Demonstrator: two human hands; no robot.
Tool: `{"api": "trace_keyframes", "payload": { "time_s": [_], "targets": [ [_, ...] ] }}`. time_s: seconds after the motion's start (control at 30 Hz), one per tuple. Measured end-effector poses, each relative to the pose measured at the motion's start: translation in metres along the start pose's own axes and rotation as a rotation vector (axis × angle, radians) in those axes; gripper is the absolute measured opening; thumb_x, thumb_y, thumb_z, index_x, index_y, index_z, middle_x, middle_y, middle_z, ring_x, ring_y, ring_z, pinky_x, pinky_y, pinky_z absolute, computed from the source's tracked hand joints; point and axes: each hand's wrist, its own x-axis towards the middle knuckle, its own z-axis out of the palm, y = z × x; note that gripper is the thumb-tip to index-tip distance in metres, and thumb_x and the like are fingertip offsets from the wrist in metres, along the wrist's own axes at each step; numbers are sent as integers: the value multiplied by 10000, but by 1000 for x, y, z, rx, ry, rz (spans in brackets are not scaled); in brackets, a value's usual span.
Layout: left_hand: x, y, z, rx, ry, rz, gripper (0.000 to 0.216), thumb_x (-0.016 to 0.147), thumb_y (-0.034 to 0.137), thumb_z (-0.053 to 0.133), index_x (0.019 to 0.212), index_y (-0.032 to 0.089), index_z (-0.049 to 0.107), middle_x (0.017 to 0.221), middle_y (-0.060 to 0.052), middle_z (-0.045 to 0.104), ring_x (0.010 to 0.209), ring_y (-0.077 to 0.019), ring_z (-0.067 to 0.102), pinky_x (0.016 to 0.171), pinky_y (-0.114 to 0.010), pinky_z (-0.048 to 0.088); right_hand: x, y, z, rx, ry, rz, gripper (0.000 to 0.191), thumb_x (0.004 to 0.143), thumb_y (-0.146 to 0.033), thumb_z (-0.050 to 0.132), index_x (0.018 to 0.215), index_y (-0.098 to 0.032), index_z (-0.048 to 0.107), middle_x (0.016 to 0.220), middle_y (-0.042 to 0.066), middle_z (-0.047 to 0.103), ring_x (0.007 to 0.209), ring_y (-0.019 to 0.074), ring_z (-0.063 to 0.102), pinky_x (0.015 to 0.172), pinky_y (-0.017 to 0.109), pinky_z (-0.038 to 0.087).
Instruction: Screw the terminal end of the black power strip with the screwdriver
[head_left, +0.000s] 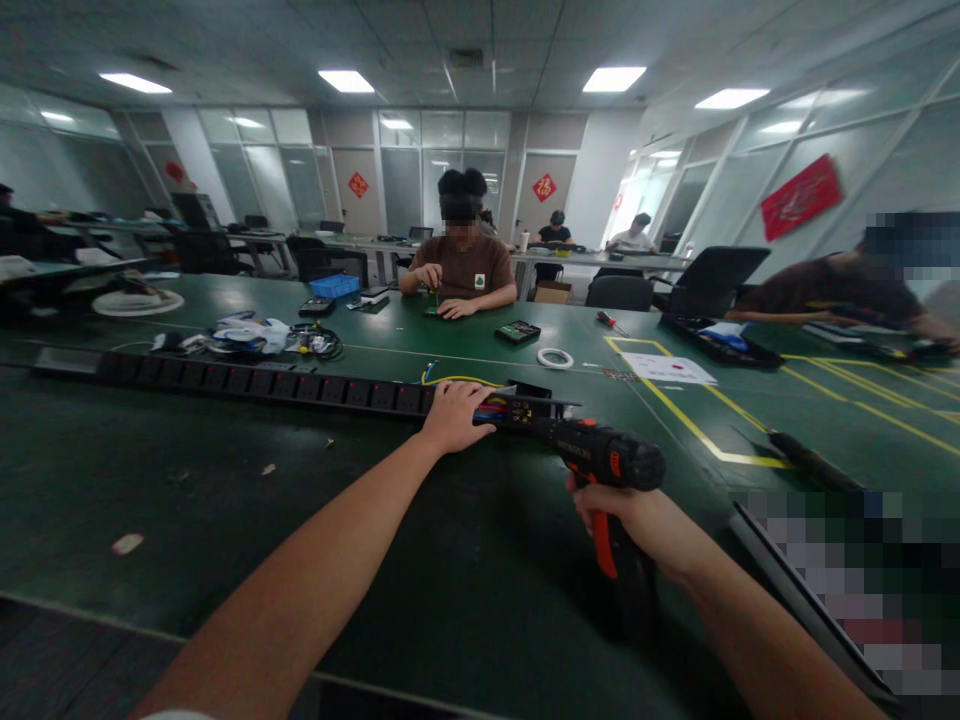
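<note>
A long black power strip [337,390] with a row of sockets lies across the green table. My left hand [456,415] is closed over it near its right end, fingers on top and thumb on the near side. Coloured wires [491,404] show in the uncovered end beside that hand. My right hand [626,510] grips a black and orange cordless screwdriver [607,455] by its handle. The tool's nose points left at the strip's right end; whether its tip touches there I cannot tell.
Cables and white bags [251,335] lie beyond the strip, with a blue bin [334,287] farther back. To the right are a white ring [555,358], a paper sheet [667,368] and a dark-handled tool [814,460]. A co-worker [465,265] sits opposite; another leans at right.
</note>
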Motion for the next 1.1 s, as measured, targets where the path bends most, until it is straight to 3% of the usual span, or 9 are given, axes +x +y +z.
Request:
{"api": "trace_keyframes", "payload": {
  "time_s": [1.1],
  "targets": [
    [0, 0, 0, -4, -14, -11, 656, 833, 537, 763, 1412, 297, 569, 1410, -66, 616, 1322, -315, 515, 1166, -516, 272, 0, 2, -1, 2, -22, -50, 89, 691, -262, 670, 754, -200, 654, 603, -9, 615, 596, 180, 573, 611, 308, 441]
  ]
}}
